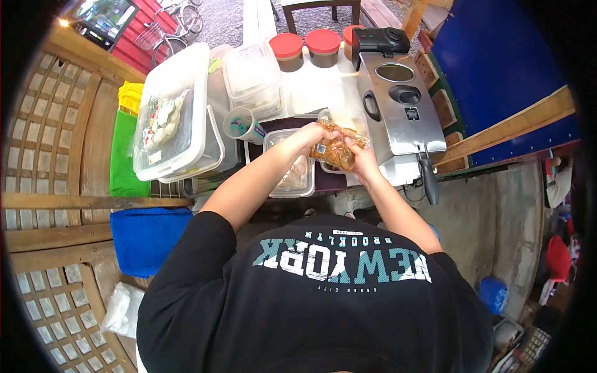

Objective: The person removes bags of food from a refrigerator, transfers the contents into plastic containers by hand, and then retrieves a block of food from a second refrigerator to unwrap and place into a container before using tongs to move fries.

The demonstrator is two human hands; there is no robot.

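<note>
My left hand [314, 135] and my right hand [362, 158] both grip a clear plastic bag [336, 152] filled with brown, saucy-looking food pieces. The fingers of each hand are closed on its upper part, and a small label shows on its left side. Under the bag, a clear tub is partly hidden. Just left of it sits a clear lidded container [300, 181] with pale food inside, beneath my left forearm. A clear plastic cup [241, 124] with a printed side leans farther left.
A steel deep fryer [404, 121] with a black-handled basket stands at the right. Jars with red lids [323, 41] line the back. Stacked clear containers [252, 71] and a large plastic bin [202, 118] occupy the left, near a blue towel [151, 239].
</note>
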